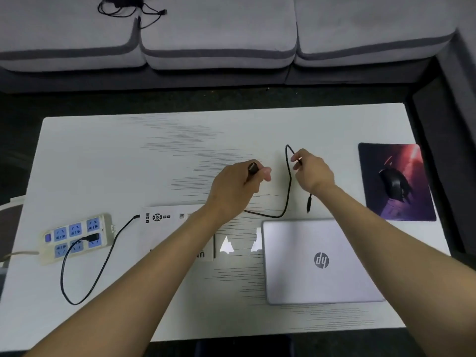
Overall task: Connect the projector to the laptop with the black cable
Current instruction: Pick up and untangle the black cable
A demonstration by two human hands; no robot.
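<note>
Head view: we hold the cable (289,186) above the table (103,155), left grip (238,186) clenched on one plug, right grip (313,171) pinching its loop. Next, judged: seat a plug in the laptop (319,261) below the right grip.

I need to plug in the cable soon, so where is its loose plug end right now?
In the head view the free plug dangles below the right hand, right of centre, just above the closed laptop's far edge.
</note>
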